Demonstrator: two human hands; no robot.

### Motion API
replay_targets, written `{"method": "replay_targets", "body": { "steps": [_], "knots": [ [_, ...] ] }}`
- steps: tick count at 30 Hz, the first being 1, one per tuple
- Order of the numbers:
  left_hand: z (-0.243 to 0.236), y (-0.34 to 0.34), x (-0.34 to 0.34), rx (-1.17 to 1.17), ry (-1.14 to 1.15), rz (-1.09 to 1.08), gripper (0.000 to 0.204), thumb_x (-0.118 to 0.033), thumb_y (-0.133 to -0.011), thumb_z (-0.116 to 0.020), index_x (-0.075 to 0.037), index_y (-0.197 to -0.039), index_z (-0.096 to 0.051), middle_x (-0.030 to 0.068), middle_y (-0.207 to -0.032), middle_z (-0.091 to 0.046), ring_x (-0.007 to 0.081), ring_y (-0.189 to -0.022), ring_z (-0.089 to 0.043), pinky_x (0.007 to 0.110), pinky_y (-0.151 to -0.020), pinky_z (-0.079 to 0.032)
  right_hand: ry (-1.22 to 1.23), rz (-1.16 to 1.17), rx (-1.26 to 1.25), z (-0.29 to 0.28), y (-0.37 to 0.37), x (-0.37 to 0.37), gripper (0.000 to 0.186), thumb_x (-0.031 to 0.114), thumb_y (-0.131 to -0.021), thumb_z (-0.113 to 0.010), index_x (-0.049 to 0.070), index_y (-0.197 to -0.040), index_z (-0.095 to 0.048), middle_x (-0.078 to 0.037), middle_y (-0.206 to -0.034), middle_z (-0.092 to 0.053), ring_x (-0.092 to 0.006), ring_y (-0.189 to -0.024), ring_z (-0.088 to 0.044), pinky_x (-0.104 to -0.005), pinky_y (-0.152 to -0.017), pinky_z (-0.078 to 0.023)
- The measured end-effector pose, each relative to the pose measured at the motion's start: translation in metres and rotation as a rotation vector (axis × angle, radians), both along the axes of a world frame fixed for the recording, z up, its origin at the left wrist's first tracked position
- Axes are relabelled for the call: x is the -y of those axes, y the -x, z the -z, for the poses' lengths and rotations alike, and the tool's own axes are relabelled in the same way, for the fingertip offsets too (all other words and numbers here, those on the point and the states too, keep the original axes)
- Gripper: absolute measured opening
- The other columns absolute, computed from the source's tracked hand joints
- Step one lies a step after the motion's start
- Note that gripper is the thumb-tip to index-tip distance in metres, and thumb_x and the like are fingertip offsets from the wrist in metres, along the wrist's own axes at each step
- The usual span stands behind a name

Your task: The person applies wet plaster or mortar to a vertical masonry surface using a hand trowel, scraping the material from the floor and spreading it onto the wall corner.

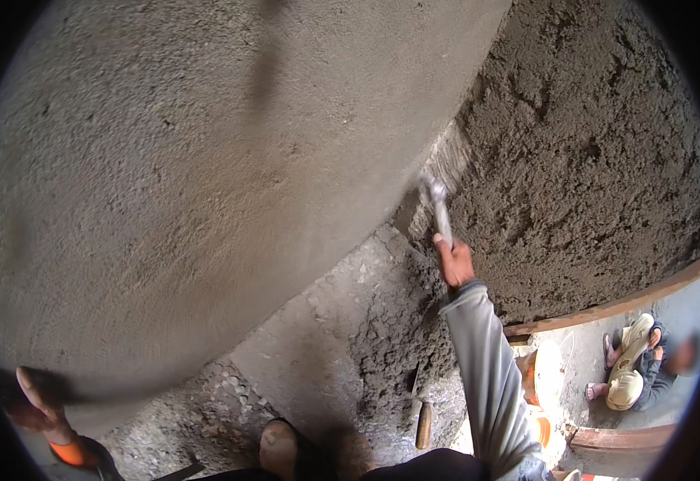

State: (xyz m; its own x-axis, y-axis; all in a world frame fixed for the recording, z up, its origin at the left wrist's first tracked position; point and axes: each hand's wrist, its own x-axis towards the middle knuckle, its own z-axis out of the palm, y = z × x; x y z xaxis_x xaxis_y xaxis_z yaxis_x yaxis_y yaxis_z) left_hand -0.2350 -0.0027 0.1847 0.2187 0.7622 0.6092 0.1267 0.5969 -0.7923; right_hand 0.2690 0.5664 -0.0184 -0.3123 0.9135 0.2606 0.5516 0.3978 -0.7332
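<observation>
A person (650, 365) is sitting toward the right edge of the floor (584, 353). An orange bucket (532, 377) is resting near this person, and a brown curved board (622, 438) is lying nearby.

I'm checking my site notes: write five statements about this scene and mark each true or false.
1. The right hand grips a hammer-like tool. True.
2. The left hand has an orange cuff at its wrist. True.
3. The left hand holds the wooden-handled tool. False: that tool lies on the ground.
4. Another person is at the picture's right. True.
5. The rough, dark surface is at upper left. False: it is at upper right.
</observation>
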Motion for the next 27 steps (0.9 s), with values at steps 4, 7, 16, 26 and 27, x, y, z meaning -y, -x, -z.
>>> {"method": "replay_targets", "body": {
  "steps": [4,7,16,26,27],
  "knots": [
    [-0.006,0.003,0.006,-1.231,0.347,-0.739,0.037,-0.016,-0.089,-0.056,0.001,-0.121,-0.047,0.0115,-0.115,-0.051,0.0186,-0.095,-0.052,0.028,-0.083,-0.043,0.223,0.01,0.016,-0.01,-0.013,0.03,0.047,0.042,-0.085,-0.056,-0.005,-0.084,-0.058,-0.008,-0.061,-0.055,-0.0167,-0.057,-0.053,-0.0334,-0.056,-0.044],
    [-0.008,0.013,0.017,-1.845,0.611,-1.04,0.025,-0.009,-0.088,-0.059,0.002,-0.11,-0.056,0.0108,-0.099,-0.059,0.0167,-0.079,-0.056,0.024,-0.07,-0.048,-0.063,-0.13,-0.404,-0.04,0.012,0.056,0.043,0.041,-0.089,-0.052,0.001,-0.074,-0.052,-0.002,-0.057,-0.049,-0.0094,-0.051,-0.046,-0.0262,-0.044,-0.035],
    [0.012,0.033,0.067,-1.802,0.758,-1.12,0.013,-0.021,-0.092,-0.054,-0.01,-0.099,-0.057,-0.0067,-0.079,-0.053,0.0058,-0.066,-0.046,0.024,-0.054,-0.039,0.165,0.021,0.165,-0.008,0.01,0.019,0.05,0.045,-0.086,-0.054,-0.005,-0.086,-0.059,-0.015,-0.059,-0.054,-0.0235,-0.055,-0.054,-0.0391,-0.055,-0.044],
    [0.017,0.025,0.047,-1.764,0.557,-1.1,0.023,-0.025,-0.094,-0.051,-0.009,-0.11,-0.055,-0.0039,-0.096,-0.056,0.0066,-0.082,-0.05,0.026,-0.069,-0.042,0.16,0.053,-0.049,0.011,0.002,0.002,0.044,0.042,-0.086,-0.056,-0.002,-0.082,-0.056,-0.007,-0.059,-0.051,-0.0158,-0.053,-0.048,-0.031,-0.047,-0.038],
    [0.019,0.027,0.047,-1.757,0.54,-1.099,0.024,-0.025,-0.094,-0.05,-0.009,-0.111,-0.055,-0.0037,-0.098,-0.057,0.0067,-0.083,-0.05,0.026,-0.071,-0.043,0.062,0.002,0.178,0.026,-0.014,-0.012,0.046,0.043,-0.087,-0.053,-0.003,-0.083,-0.058,-0.007,-0.057,-0.05,-0.0141,-0.054,-0.047,-0.0323,-0.047,-0.037]
  ]
}}
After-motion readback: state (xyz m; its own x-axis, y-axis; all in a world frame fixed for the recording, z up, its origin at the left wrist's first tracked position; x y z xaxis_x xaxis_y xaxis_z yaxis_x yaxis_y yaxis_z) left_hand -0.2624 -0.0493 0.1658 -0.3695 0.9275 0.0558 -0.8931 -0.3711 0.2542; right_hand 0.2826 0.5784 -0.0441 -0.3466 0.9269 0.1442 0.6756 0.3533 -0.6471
